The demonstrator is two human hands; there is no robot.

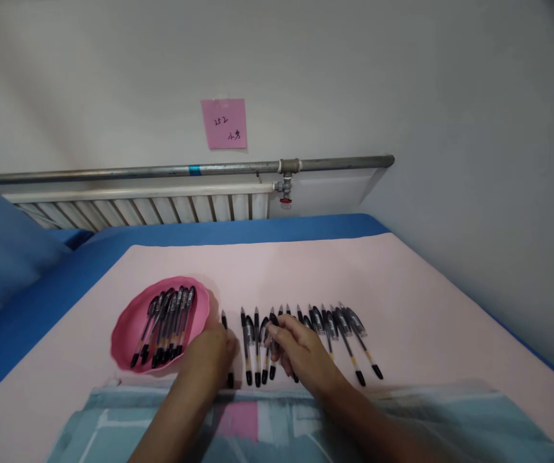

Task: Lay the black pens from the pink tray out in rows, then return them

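Note:
My left hand (216, 350) is closed around an uncapped pen (224, 318), whose tip sticks out above the fingers and whose black end shows below. Its fingers are mostly hidden by the back of the hand. Thumb and fingers of my right hand (300, 350) pinch a dark pen cap (273, 319) over the row of pens. Several uncapped gel pens (257, 350) with black ends lie side by side between and right of my hands. Loose black caps with clear parts (354, 320) lie among them; some are covered by my right hand.
A pink scalloped dish (122, 328) at the left holds several capped pens (173, 321). The pale pink tabletop cover (267, 270) has a blue border behind it. A radiator (184, 209) and a metal pipe (136, 172) run along the wall, beneath a pink note (225, 124).

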